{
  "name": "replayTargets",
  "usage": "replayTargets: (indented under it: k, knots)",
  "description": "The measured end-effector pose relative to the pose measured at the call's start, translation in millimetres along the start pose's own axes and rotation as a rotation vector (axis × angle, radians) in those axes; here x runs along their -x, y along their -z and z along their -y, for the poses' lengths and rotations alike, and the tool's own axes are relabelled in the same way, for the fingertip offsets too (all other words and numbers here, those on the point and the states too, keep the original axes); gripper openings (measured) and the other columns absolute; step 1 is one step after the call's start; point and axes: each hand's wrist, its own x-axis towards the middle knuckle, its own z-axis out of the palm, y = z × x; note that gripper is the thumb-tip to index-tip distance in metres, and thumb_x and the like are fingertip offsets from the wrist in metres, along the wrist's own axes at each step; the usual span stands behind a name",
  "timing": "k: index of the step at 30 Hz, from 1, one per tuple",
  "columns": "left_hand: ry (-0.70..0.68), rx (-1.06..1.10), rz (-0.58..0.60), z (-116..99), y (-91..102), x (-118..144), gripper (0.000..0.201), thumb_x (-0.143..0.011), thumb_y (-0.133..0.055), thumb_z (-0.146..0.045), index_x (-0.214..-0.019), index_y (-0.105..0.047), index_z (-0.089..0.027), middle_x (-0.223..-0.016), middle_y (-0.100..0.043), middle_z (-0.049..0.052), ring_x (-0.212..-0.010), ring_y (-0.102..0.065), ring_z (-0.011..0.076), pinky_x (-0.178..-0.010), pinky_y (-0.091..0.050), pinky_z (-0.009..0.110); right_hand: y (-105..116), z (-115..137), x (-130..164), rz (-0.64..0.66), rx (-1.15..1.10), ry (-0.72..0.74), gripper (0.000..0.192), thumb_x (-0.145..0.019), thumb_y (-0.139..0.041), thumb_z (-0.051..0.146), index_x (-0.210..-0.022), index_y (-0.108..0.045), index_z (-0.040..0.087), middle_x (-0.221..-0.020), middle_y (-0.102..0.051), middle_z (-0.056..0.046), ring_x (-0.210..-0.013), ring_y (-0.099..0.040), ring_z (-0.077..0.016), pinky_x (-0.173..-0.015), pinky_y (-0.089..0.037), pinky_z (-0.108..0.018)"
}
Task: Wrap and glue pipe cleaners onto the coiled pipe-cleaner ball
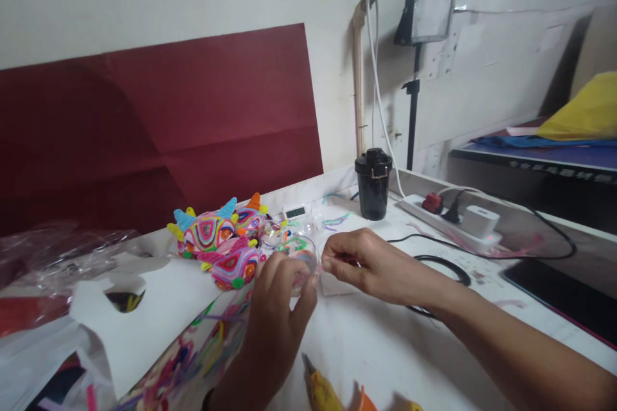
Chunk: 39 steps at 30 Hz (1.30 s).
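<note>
My left hand (282, 298) curls its fingers and thumb around a clear round plastic piece (311, 250), with coloured bits showing through or behind it. Close against the right side of that piece, my right hand (354, 263) is closed in a pinch; what lies between its fingertips is too small to make out. Just behind the left hand sit several colourful animal-head crafts (212, 234) with blue and orange horns. Below the hands, a yellow tool with a pointed dark tip (321, 388) lies partly out of view.
Coloured fuzzy strips (178, 359) and a cut white sheet (144, 308) lie on the left. Behind stand a small white digital display (295, 212) and a black lidded cup (373, 186). A power strip (453, 225), black cable (443, 263) and dark phone (559, 298) occupy the right.
</note>
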Motion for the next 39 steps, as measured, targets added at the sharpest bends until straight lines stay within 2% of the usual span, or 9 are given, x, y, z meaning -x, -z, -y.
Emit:
replayTargets:
  k: [7, 16, 23, 28, 32, 39]
  knots:
    - [-0.036, -0.004, 0.008, 1, -0.7, 0, 0.01, -0.087, -0.053, -0.014, -0.082, -0.049, -0.022, -0.077, -0.055, 0.0, -0.074, -0.053, 0.0168, -0.068, -0.043, 0.028, -3, -6, -5, 0.037, -0.172, -0.09, 0.019, -0.082, -0.052, 0.021, -0.064, -0.049, 0.018, -0.058, -0.04, 0.006, -0.055, -0.034, -0.0091, -0.05, -0.028, -0.021]
    - [-0.074, 0.011, 0.038, 1, -2.0, -2, 0.006, -0.088, -0.05, -0.016, -0.085, -0.05, -0.021, -0.079, -0.056, 0.002, -0.077, -0.054, 0.0183, -0.068, -0.045, 0.03, -5, -15, -11, 0.084, -0.379, -0.213, 0.018, -0.073, -0.059, 0.03, -0.063, -0.054, 0.016, -0.056, -0.043, 0.005, -0.056, -0.036, -0.0103, -0.05, -0.028, -0.022]
    - [-0.046, -0.011, 0.023, 2, -3.9, -2, 0.011, -0.079, -0.059, -0.014, -0.084, -0.052, -0.021, -0.079, -0.056, 0.002, -0.074, -0.056, 0.0184, -0.064, -0.046, 0.028, -8, -15, -13, 0.104, -0.483, -0.263, 0.027, -0.067, -0.066, 0.04, -0.06, -0.054, 0.016, -0.054, -0.043, 0.005, -0.056, -0.036, -0.01, -0.05, -0.027, -0.023]
    - [-0.095, -0.047, 0.027, 6, -4.1, -4, 0.013, -0.079, -0.06, -0.015, -0.085, -0.051, -0.022, -0.078, -0.056, 0.001, -0.074, -0.057, 0.0178, -0.063, -0.046, 0.027, -9, -15, -13, 0.102, -0.51, -0.3, 0.02, -0.066, -0.062, 0.032, -0.059, -0.054, 0.015, -0.05, -0.039, 0.007, -0.051, -0.031, -0.008, -0.048, -0.023, -0.023]
    - [-0.069, -0.082, -0.008, 6, -5.5, -3, 0.014, -0.076, -0.06, -0.013, -0.081, -0.05, -0.022, -0.074, -0.056, 0.0, -0.07, -0.057, 0.0172, -0.061, -0.045, 0.026, -12, -15, -14, 0.118, -0.587, -0.318, 0.02, -0.067, -0.06, 0.029, -0.055, -0.05, 0.017, -0.045, -0.035, 0.009, -0.045, -0.027, -0.0069, -0.044, -0.021, -0.023]
    - [-0.092, -0.135, -0.087, 13, -9.3, -2, 0.02, -0.066, -0.06, -0.009, -0.073, -0.047, -0.022, -0.066, -0.051, -0.002, -0.062, -0.054, 0.0161, -0.06, -0.042, 0.027, -21, -19, -11, 0.087, -0.397, -0.208, 0.011, -0.076, -0.057, 0.022, -0.069, -0.061, 0.014, -0.056, -0.053, 0.003, -0.053, -0.045, -0.0099, -0.051, -0.035, -0.021]
